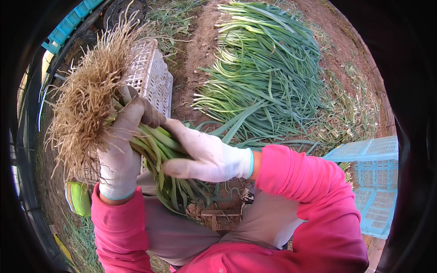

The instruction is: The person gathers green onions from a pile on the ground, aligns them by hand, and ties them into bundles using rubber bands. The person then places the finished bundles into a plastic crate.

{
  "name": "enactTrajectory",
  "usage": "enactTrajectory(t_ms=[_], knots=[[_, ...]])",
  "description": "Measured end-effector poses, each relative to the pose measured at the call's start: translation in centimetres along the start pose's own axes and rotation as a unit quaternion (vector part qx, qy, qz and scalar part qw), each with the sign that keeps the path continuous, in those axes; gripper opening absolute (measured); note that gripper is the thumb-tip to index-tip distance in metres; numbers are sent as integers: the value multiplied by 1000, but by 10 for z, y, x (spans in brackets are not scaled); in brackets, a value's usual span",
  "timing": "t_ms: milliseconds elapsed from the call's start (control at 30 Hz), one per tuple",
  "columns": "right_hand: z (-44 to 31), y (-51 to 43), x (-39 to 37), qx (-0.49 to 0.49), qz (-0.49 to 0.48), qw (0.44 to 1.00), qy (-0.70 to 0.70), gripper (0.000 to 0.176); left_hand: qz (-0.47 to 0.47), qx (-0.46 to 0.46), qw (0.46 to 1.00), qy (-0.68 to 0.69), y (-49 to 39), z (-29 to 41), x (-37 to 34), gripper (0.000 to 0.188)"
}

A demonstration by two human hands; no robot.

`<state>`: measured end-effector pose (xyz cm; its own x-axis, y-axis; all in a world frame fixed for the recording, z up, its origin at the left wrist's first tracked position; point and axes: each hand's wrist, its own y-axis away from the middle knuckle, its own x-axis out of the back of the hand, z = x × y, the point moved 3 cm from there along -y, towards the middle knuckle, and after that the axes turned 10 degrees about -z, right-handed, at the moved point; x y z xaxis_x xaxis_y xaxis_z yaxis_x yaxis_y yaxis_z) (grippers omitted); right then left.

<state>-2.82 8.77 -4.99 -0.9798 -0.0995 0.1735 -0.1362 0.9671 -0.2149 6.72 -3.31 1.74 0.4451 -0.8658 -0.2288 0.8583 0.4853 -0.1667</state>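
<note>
A thick bunch of green onions or leeks (pixel 155 143) slants across my lap, its shaggy brown roots (pixel 90 88) up at the left and its leaves hanging down toward my knees. My left hand (pixel 124 136), in a white work glove with soiled fingers, is wrapped around the stems just below the roots. Farther down the bunch, my right hand (pixel 201 153) lies along the leaves, its gloved thumb on the near side and fingers on the far side. Its fingertips are partly hidden near the left hand.
A large pile of green onions or leeks (pixel 263 68) lies on the soil ahead. At left stands a white perforated plastic crate (pixel 150 75), partly behind the roots. A blue plastic crate (pixel 372 187) is at right. A green bag (pixel 78 198) sits at left, and a small wheel (pixel 124 13) is at top.
</note>
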Motion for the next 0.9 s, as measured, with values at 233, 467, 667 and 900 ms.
enactTrajectory(t_ms=[233,467,667,900], knots=[[157,72,-46,-311,-71,947,-21,52,4,12,997,74,20,20,3,32],[237,134,-115,-456,-595,650,126,40,-40,56,996,56,16,22,11,32],[305,73,38,-452,39,814,362,26,1,70,997,-27,3,17,19,29],[367,12,133,-378,223,723,533,10,48,102,994,-4,-15,2,28,34]])
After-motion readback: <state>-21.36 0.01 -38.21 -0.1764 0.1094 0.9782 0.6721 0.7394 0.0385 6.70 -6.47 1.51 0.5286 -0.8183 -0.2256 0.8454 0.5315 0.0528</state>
